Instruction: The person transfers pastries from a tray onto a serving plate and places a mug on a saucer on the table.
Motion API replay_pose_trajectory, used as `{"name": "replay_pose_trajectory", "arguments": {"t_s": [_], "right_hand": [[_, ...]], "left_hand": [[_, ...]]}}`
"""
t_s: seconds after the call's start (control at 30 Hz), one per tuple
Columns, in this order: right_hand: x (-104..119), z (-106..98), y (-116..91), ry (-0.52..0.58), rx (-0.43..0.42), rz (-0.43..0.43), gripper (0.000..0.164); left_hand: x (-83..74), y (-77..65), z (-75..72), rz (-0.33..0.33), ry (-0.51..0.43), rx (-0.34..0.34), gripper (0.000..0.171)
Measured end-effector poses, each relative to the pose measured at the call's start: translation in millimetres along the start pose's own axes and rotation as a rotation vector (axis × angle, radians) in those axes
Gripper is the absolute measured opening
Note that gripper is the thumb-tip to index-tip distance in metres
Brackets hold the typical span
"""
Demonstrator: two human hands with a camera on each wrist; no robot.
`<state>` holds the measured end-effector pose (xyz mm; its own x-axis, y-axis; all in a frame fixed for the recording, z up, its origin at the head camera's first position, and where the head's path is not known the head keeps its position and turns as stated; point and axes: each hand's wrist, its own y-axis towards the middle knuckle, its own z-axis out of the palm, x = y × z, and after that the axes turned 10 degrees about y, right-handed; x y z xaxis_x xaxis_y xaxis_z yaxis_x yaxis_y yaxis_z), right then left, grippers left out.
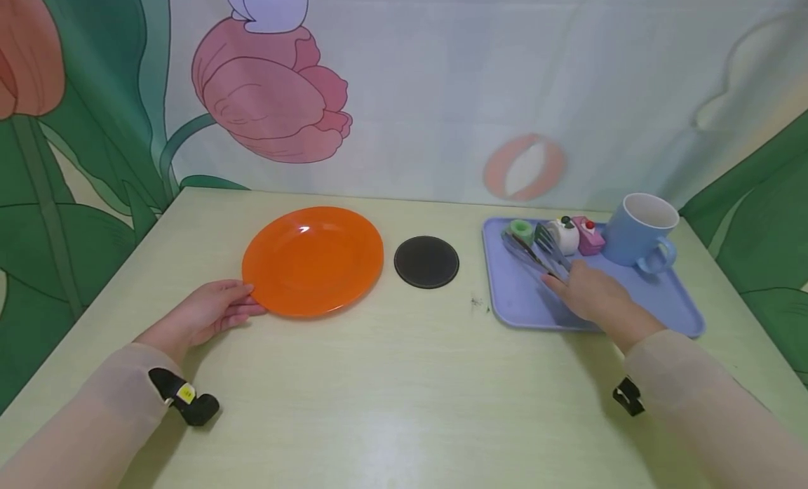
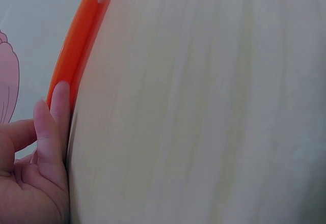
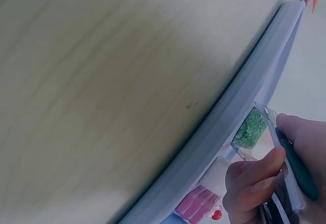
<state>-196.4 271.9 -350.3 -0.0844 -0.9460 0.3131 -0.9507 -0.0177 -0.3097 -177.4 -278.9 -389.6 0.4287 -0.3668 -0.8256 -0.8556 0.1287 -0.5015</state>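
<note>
At the left of the table lies a round orange plate (image 1: 312, 261). My left hand (image 1: 217, 310) pinches its near-left rim; in the left wrist view, fingertips (image 2: 60, 94) lie against the rim's outer side. My right hand (image 1: 590, 290) grips a pair of serving tongs (image 1: 535, 253) over the blue-purple tray (image 1: 536, 312). The tongs' spread ends stand on either side of a small green ring-shaped toy cake (image 1: 522, 229), also seen in the right wrist view as a green piece (image 3: 249, 128). Whether the ends touch it I cannot tell.
Beside the green cake on the tray are a white toy cake (image 1: 566, 238), a pink toy cake slice (image 1: 590, 240) with a red top, and a blue mug (image 1: 636, 229). A black round coaster (image 1: 426, 262) lies between plate and tray. A printed curtain (image 1: 410, 89) hangs behind.
</note>
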Motion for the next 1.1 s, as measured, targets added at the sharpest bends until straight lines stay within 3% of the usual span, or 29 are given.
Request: {"name": "replay_pose_trajectory", "arguments": {"t_s": [0.83, 1.1], "right_hand": [[7.3, -1.8, 11.1, 0.013, 0.031, 0.034, 0.089], [10.7, -3.0, 10.0, 0.027, 0.022, 0.014, 0.083]], "left_hand": [[1.8, 1.4, 0.7, -0.012, 0.009, -0.015, 0.056], [-0.7, -0.5, 0.6, -0.004, 0.024, -0.014, 0.054]]}}
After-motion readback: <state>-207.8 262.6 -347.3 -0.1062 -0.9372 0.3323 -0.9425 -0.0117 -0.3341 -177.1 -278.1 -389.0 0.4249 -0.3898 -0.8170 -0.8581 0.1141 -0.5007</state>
